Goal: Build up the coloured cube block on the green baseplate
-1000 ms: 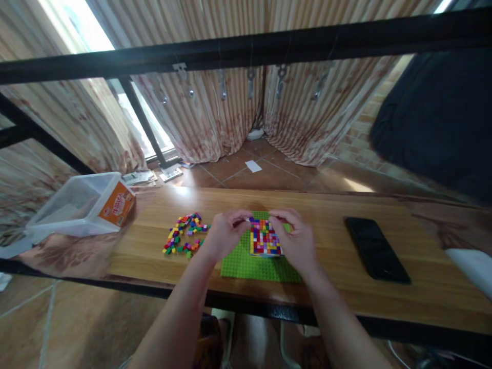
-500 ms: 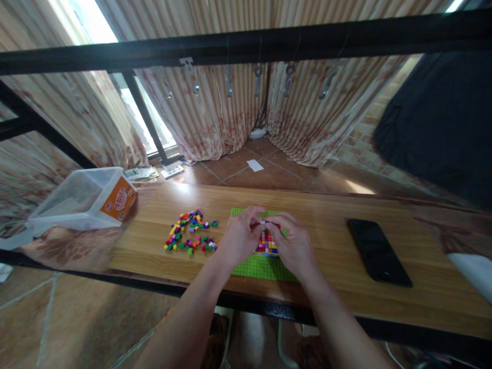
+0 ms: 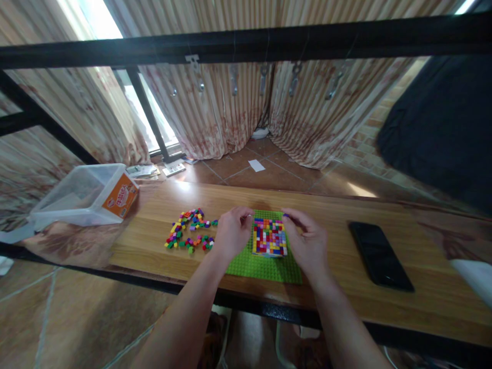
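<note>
A multicoloured block of toy bricks sits on the green baseplate. My left hand hovers over the plate's left side, thumb and finger pinched on what looks like a small white brick, mostly covered by the fingertips. To the right of the block, my right hand pinches a small dark purple brick near the block's far right corner. Loose bricks in many colours lie scattered left of the plate, some close to my left wrist.
A black phone lies on the wooden table at the right. On the left stands a clear plastic bin with an orange label. A black bar with hanging hooks crosses above, before curtains.
My hands have moved apart from their meeting point over the block, left hand leftward and right hand rightward. The top of the brick block is now uncovered. The view has shifted slightly.
</note>
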A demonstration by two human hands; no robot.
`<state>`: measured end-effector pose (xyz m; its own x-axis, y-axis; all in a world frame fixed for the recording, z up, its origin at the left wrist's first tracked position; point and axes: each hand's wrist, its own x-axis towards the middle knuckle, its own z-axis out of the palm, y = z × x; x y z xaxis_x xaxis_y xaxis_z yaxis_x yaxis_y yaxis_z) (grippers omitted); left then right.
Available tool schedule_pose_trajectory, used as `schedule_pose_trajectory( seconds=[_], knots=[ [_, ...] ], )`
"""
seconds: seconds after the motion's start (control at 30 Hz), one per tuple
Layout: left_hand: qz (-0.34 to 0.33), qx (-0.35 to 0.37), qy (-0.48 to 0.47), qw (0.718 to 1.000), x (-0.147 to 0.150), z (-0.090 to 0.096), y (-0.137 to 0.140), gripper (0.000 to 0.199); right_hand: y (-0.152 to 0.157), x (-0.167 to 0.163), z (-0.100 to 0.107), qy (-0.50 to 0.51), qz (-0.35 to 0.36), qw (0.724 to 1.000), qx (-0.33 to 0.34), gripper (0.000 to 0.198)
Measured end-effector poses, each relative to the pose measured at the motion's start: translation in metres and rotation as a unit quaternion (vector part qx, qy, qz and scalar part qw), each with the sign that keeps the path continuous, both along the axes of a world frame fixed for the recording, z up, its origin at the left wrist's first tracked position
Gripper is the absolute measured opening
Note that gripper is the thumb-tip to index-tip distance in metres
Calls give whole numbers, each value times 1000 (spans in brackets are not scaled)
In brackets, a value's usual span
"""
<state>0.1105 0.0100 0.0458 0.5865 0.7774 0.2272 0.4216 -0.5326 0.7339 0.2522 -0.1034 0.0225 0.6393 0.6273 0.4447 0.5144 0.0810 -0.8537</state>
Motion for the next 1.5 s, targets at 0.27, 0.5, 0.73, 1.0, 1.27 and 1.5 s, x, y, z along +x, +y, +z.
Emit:
schedule_pose_trajectory(
  seconds=[0.27,0.5,0.73,1.0,1.27,1.5],
  knots=[
    [9,4,38,999,1,1,-1,18,-2,-3,2,-78,27,994,-71,23],
    [11,-6,65,998,3,1,-3,18,0,-4,0,-98,13,991,-89,20],
    [5,1,82,997,3,3,-4,20,3,-11,0,-126,32,989,-75,15],
    [11,10,117,993,4,1,-4,21,6,-13,-16,-76,31,992,-95,11],
    [-7,9,137,991,4,1,-6,24,11,-11,-31,12,23,995,-93,9],
    [-16,19,142,989,3,-3,-6,25,15,-13,-34,47,29,994,-91,11]
  ],
)
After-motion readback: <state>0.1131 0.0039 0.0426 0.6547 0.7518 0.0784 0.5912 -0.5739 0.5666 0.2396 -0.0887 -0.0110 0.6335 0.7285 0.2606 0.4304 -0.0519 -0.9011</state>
